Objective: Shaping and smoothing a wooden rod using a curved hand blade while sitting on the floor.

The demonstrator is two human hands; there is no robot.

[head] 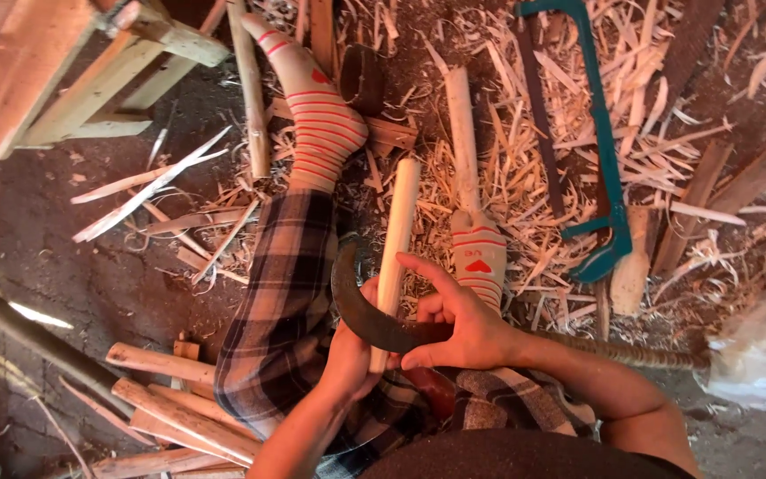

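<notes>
Between the person's outstretched legs, over a dark earthen floor (pixel 55 257), both hands meet on a pale, smooth wooden rod (pixel 395 232) that stands nearly upright in the picture, its round peeled surface much cleaner than the litter around it. The left hand (pixel 349 355) wraps the rod's lower end in a closed grip, fingers hidden behind it. The right hand (pixel 458 324) has its grip closed around the dark shaft of a curved blade (pixel 355 302), a rusty brown sickle-shaped piece of metal that hooks round the left side of the rod and touches it; the forefinger lies stretched along the rod's right side. A twisted, rope-like handle (pixel 631 352) runs off to the right from that hand. Plaid trousers (pixel 281 302) of soft checked cloth cover the legs, and the feet wear cream socks with red stripes (pixel 319 115). Curly, straw-coloured wood shavings (pixel 507 168) lie thick across the floor beyond the feet. Among them rests a teal metal bow saw frame (pixel 600 133), thin and angular, and just beside its lower end a stubby pale wooden peg (pixel 631 266). Another long peeled stick (pixel 463 133) lies near the right foot. At lower left a heap of rough split billets (pixel 179 408) shows raw, fibrous faces. Sawn timber boards (pixel 55 71) cross the upper left corner, and a crumpled white plastic bag (pixel 760 350) sits at the right edge.
</notes>
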